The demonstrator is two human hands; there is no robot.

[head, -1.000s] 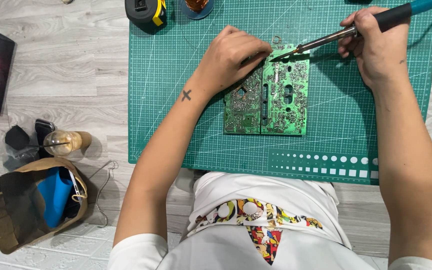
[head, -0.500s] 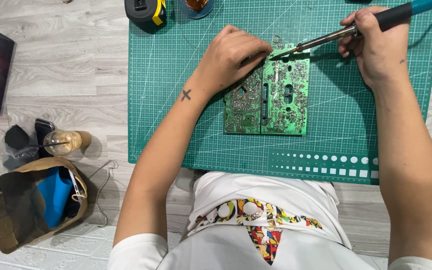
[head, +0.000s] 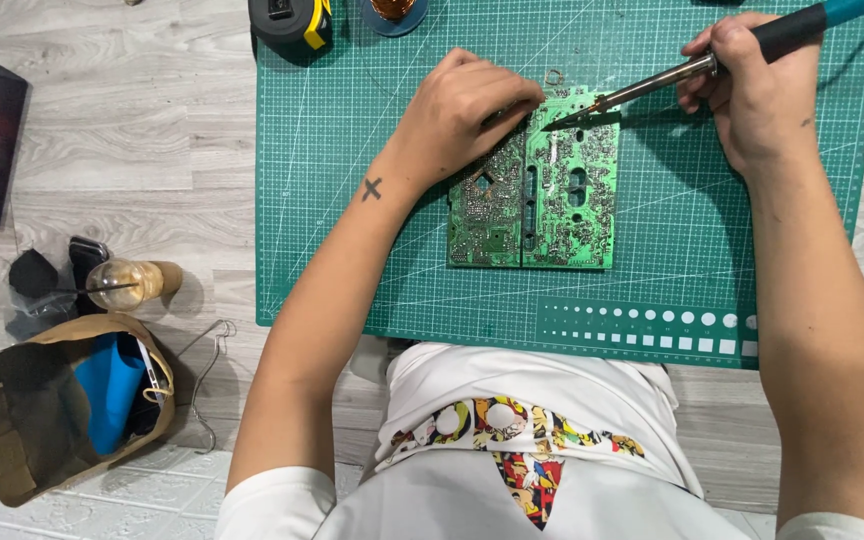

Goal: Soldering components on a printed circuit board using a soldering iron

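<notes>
While my right hand (head: 757, 95) is clenched around the dark grip of the soldering iron (head: 712, 62), the thumb and fingers wrap it tight with no gap showing, and the metal shaft slants down and away from my knuckles to its tip, which meets the top edge of the green circuit board (head: 535, 185). My left hand (head: 462, 110) rests on the board's upper left corner, fingers curled and bunched together, pressing down there; whether they pinch something thin I cannot tell. Just beyond those fingertips a small wire loop (head: 554, 76) lies on the green cutting mat (head: 352, 200). Farther past my left hand, at the mat's far edge, sit a tape measure (head: 292, 20) and a round tin (head: 393, 12)
</notes>
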